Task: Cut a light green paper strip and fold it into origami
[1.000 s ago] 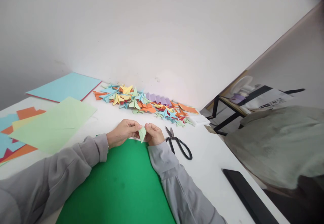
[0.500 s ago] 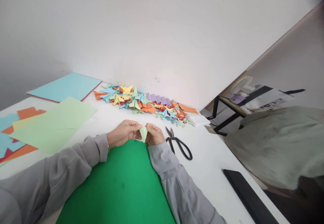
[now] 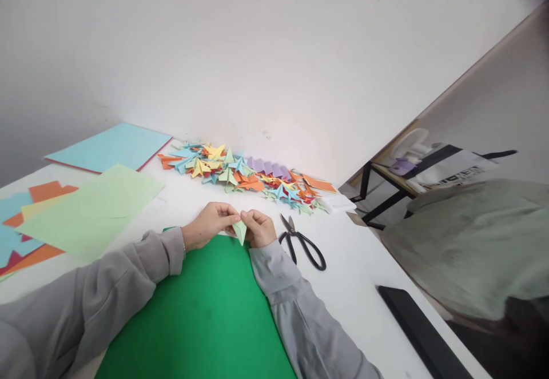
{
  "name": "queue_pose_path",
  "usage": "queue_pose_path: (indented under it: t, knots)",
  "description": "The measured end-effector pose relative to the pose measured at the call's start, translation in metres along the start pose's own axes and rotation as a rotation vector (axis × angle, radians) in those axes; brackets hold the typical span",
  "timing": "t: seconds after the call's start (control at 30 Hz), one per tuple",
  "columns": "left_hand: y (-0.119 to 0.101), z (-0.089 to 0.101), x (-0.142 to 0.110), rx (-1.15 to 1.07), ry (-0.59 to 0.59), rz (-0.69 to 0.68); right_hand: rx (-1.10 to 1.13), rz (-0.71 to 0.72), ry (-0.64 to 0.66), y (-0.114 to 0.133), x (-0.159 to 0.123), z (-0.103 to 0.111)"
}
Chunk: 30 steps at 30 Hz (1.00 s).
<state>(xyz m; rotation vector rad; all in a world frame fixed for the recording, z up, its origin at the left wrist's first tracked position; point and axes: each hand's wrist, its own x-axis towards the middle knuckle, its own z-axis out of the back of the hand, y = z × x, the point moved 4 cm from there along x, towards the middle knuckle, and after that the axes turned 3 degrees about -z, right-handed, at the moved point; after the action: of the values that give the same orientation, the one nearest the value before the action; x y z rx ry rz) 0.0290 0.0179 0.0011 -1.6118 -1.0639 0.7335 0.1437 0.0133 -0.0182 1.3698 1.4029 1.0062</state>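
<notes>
A small folded piece of pale green paper [image 3: 241, 232] hangs point-down between my two hands, above the far end of a green mat [image 3: 206, 304]. My left hand [image 3: 211, 223] pinches its upper left side between thumb and fingers. From the other side my right hand [image 3: 259, 229] grips the upper right part, thumb on top. The two thumbs nearly meet at the paper's upper edge. Fingers hide the back of the folded piece. Just right of my right hand lie black-handled scissors [image 3: 300, 242], blades slightly apart and pointing away.
Along the wall lies a pile of folded coloured paper shapes [image 3: 240, 173]. Pale green sheets [image 3: 98, 207] and coloured scraps [image 3: 17, 224] are at the left, a blue sheet [image 3: 109, 146] behind them. A black bar-shaped object [image 3: 420, 327] rests near the table's right edge.
The folded green paper has tilted and turned between my fingers, its tip dipping slightly lower. My right thumb has moved left along its upper edge, closer to my left thumb.
</notes>
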Motion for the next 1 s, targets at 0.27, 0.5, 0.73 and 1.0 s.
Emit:
queue_pose_path:
  t: [0.27, 0.5, 0.73, 1.0]
  knots:
    - [-0.003, 0.003, 0.001, -0.026, -0.049, -0.058, 0.074, -0.011, -0.030, 0.000, 0.004, 0.003]
    - [-0.003, 0.004, 0.000, 0.016, -0.054, -0.080, 0.189, -0.002, -0.064, -0.004, 0.010, 0.006]
    - [-0.006, 0.009, 0.003, 0.034, -0.152, -0.109, 0.198, 0.039, 0.061, 0.003, 0.005, -0.001]
    - [-0.006, 0.011, 0.003, 0.008, -0.211, -0.089, 0.185, 0.011, 0.121, 0.004, 0.002, -0.001]
